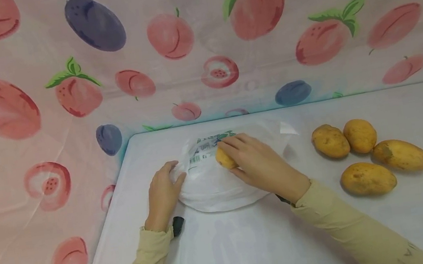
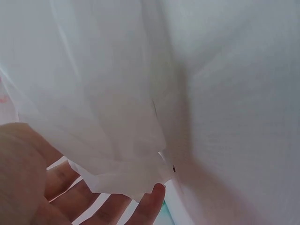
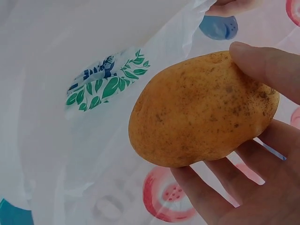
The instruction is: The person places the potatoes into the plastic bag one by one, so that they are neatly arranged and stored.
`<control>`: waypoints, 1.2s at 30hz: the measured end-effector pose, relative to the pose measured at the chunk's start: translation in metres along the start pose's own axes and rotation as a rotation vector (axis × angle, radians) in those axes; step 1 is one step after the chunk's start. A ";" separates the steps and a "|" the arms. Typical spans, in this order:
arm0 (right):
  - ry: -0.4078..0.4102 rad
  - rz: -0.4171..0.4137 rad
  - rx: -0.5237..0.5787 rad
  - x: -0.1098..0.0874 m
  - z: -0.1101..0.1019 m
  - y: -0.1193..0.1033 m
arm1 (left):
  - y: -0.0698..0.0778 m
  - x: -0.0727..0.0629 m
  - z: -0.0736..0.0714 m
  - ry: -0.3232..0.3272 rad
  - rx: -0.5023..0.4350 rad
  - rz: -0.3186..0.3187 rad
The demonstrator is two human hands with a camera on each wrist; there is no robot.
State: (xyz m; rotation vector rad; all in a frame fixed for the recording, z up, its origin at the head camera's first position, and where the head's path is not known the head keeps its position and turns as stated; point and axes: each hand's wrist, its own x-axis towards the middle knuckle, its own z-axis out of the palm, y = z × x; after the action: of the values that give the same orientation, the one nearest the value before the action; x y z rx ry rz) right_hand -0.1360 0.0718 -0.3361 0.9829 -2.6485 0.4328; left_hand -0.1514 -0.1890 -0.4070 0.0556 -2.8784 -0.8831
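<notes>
A potato [image 3: 201,110] with brown specks is gripped between the thumb and fingers of my right hand [image 1: 258,163]. In the head view it is over the mouth of a thin white plastic bag [image 1: 220,196]. Green leaf and blue print [image 3: 110,82] shows on the bag in the right wrist view. My left hand [image 1: 163,195] holds the bag at its left edge, thumb on the near side. In the left wrist view the fingers [image 2: 147,204] curve behind the bag's rim, and the sheet hides part of them.
Several loose potatoes [image 1: 368,178] lie on the white table [image 1: 235,246] to the right of the bag. A fruit-patterned cloth [image 1: 187,76] hangs behind and to the left of the table. Dark bands [image 1: 177,225] show at both wrists.
</notes>
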 end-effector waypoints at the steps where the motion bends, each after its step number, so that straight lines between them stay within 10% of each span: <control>1: -0.001 -0.004 0.001 0.002 0.000 0.000 | 0.000 0.000 0.000 -0.001 0.002 0.001; 36: -0.073 -0.084 -0.081 0.048 0.017 -0.012 | -0.001 -0.001 0.000 -0.043 0.021 0.017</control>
State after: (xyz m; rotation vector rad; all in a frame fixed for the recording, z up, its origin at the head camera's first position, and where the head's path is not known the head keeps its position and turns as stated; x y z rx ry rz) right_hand -0.1655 0.0285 -0.3322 1.0993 -2.6542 0.2732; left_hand -0.1504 -0.1899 -0.4073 0.0151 -2.9236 -0.8617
